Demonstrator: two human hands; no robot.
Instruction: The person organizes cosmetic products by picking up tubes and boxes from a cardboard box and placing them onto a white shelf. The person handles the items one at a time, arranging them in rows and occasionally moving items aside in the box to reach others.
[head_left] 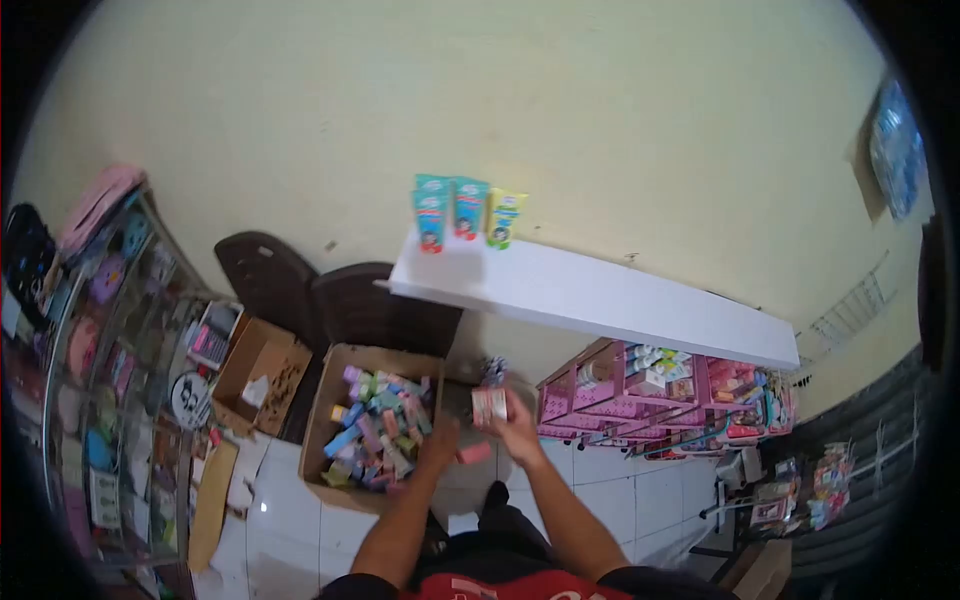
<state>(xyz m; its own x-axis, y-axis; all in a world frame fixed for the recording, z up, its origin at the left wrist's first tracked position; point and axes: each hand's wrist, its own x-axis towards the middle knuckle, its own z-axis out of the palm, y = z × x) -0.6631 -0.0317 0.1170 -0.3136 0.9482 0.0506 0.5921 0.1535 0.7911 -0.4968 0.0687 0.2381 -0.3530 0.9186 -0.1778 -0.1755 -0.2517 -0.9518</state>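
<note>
On the white-tiled floor (pixel 300 520) of a small shop, under a bare cream wall (pixel 600 120), I look down at two bare arms stretched forward. A long white shelf (pixel 620 300) runs across the wall. A glass display cabinet (pixel 110 380) stands at left and a pink rack (pixel 650 395) of stock at right. Two dark plastic chairs (pixel 380 310) stand behind an open carton (pixel 318 430) full of pastel packs (pixel 380 430). A second carton (pixel 262 375) sits just beside it. Three tubes (pixel 465 210), two teal and one yellow, stand upright at the shelf's left end.

I judge the step in hand to be sorting stock. The right hand (pixel 518 425) has its fingers closed round a small pink-and-white pack (pixel 489 403), held up between carton and shelf. The left hand (pixel 438 445) hovers at the carton's right edge, back to the camera. I cannot tell whether its fingers are curled or spread. A pink piece (pixel 473 452) shows just beside it, held or not I cannot say. Any move toward the shelf would call for a long upward reach and a firm pinch.

Each tube carries a cartoon figure, but no brand name reads at this size. White letters on the red garment (pixel 480 585) are cut off.
</note>
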